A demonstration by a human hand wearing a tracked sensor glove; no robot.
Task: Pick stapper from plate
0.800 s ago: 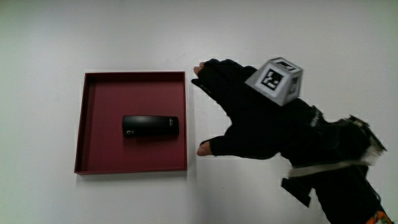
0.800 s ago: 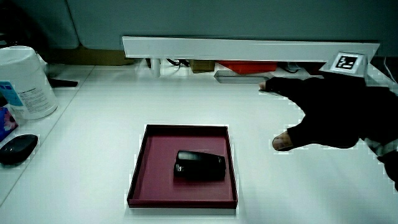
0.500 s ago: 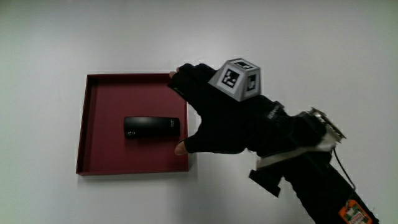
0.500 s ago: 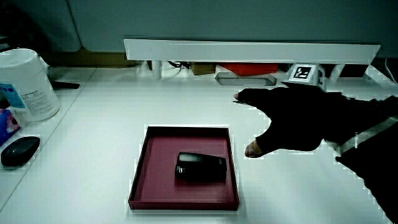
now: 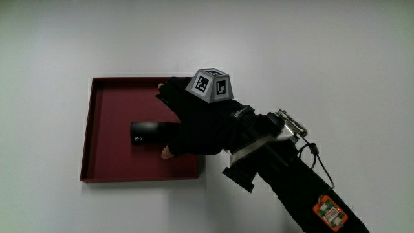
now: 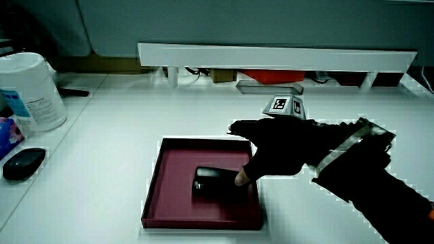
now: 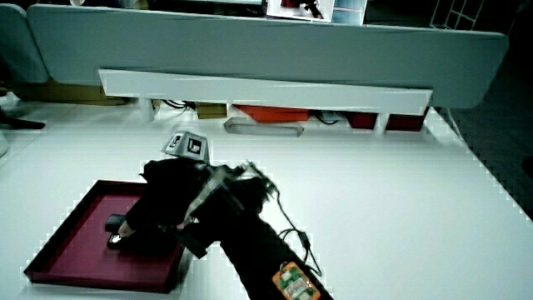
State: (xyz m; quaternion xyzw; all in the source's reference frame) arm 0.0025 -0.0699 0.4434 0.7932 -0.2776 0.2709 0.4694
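The hand point(image 5: 197, 126) hovers over the stapler point(image 5: 145, 132), fingers spread and grasping nothing. The stapler lies in the middle of the red tray point(image 5: 103, 97) on the tabletop point(image 5: 310, 58).

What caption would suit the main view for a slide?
Gloved hand reaching over a dark red tray, fingers spread above the black stapler lying in it.

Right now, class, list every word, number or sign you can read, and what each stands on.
No words or numbers can be read.
Cube on the hand: black-and-white marker pattern, no letters.
Tub label: blurred.
Forearm badge: too small to read.
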